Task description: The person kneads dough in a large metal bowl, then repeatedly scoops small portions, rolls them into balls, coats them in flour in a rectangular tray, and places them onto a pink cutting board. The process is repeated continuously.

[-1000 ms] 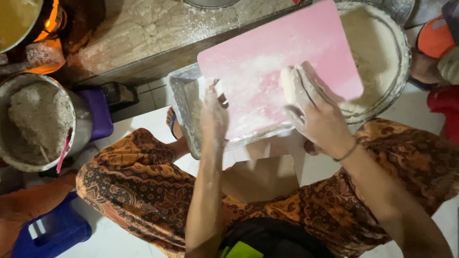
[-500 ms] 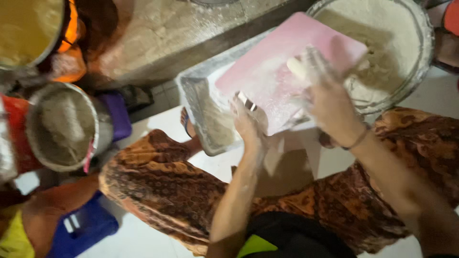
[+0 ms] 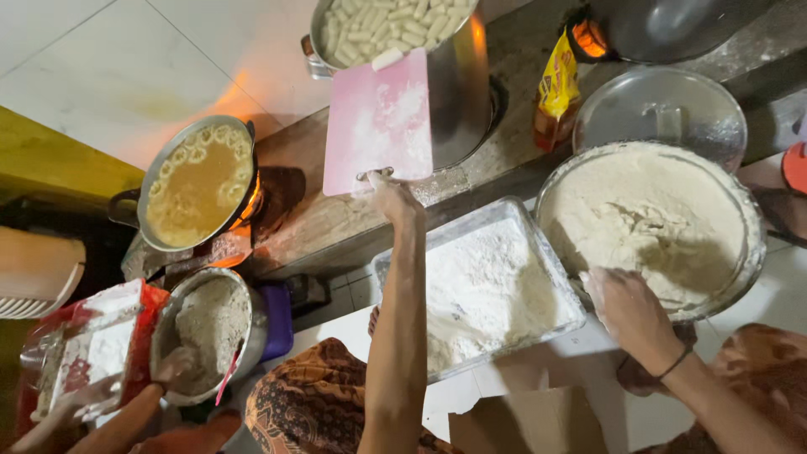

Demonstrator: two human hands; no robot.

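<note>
Your left hand point(image 3: 393, 195) grips the lower edge of the pink cutting board point(image 3: 380, 122), fingers pinched on its handle end. The board is a flat, flour-dusted plastic rectangle, tilted up against the rim of the tall steel pot point(image 3: 458, 80). A pale dough piece point(image 3: 387, 58) sits at the board's top edge, right at the pot's lip; the pot is packed with short, pale dough cylinders.

Your right hand point(image 3: 629, 313) is floury, fingers loosely curled and holding nothing, resting on the near rim of the wide round basin point(image 3: 752, 252), which is heaped with rough, lumpy dough.

Between your arms lies a rectangular metal tray point(image 3: 496, 214) of loose white flour.

To the left, a round pan point(image 3: 155, 181) of yellowish broth with ring shapes sits over flame. Below it, a small metal bowl point(image 3: 256, 324) holds grainy grey-white mix. Another person's hand point(image 3: 172, 366) touches that bowl.
</note>
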